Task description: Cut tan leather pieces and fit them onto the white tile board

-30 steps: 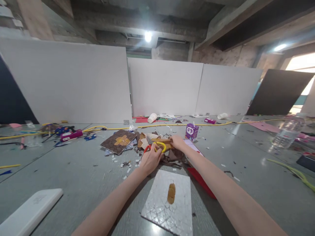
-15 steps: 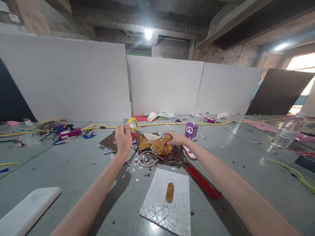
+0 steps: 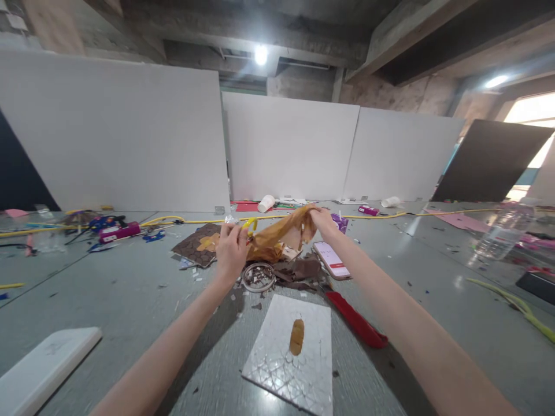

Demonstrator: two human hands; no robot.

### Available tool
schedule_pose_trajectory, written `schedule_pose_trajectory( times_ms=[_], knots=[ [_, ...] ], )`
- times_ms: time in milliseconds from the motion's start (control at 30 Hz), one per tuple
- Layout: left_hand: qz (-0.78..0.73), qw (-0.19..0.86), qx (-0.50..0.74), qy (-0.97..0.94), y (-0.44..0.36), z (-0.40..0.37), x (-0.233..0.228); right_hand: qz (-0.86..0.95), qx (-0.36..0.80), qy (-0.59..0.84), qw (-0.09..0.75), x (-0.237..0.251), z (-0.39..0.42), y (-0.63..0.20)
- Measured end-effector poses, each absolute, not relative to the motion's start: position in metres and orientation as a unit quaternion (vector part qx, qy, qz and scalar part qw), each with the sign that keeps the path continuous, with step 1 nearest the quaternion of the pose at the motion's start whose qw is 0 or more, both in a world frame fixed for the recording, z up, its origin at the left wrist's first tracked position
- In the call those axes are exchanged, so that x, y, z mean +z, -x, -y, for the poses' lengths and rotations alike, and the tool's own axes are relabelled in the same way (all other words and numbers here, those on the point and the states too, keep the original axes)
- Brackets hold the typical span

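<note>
- My right hand [image 3: 321,221] pinches the top corner of a tan sheet [image 3: 277,232] and holds it up above the floor [image 3: 130,289]; the sheet hangs down crumpled, soft and thin, perhaps felt or paper.
- My left hand [image 3: 231,252] is closed around the yellow scissors [image 3: 250,224], just beside the lower left edge of the sheet. Whether the blades are open, I cannot tell.
- I judge this step to be bringing the scissors to the sheet for a cut. The next move calls for a flat, tight edge, because the material folds easily.
- Under the sheet lie dark brown scraps [image 3: 303,270] and a round wire ring [image 3: 258,276], with small chips around.
- A phone [image 3: 332,260] lies flat just right of the scraps, and a red strip [image 3: 358,326] nearer to me.
- In front of me is a white tile [image 3: 277,364] with a shiny cracked pattern and one oval tan piece [image 3: 297,337] on it.
</note>
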State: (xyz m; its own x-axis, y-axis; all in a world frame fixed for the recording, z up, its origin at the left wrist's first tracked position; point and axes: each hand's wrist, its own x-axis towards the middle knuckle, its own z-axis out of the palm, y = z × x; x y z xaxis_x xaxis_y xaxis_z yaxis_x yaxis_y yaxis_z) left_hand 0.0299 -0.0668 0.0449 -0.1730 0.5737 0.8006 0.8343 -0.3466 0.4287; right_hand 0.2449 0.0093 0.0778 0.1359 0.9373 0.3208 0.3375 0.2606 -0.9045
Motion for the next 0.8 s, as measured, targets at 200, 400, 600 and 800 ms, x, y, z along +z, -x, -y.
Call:
schedule_pose_trajectory(
  times_ms=[200,400,600,800],
  knots=[
    [0.513,0.162,-0.450,0.713,-0.039,0.067,0.027,0.521,0.468,0.498,0.510,0.080,0.000,-0.248],
    [0.474,0.138,-0.348,0.797,-0.038,0.067,0.015,0.452,0.573,0.445,0.519,0.081,0.019,-0.254],
    [0.402,0.125,-0.164,0.892,-0.031,0.070,0.008,0.429,0.638,0.400,0.499,0.073,0.039,-0.256],
    [0.359,0.119,-0.108,0.919,-0.030,0.072,0.016,0.426,0.687,0.345,0.478,0.057,0.054,-0.253]
  ],
)
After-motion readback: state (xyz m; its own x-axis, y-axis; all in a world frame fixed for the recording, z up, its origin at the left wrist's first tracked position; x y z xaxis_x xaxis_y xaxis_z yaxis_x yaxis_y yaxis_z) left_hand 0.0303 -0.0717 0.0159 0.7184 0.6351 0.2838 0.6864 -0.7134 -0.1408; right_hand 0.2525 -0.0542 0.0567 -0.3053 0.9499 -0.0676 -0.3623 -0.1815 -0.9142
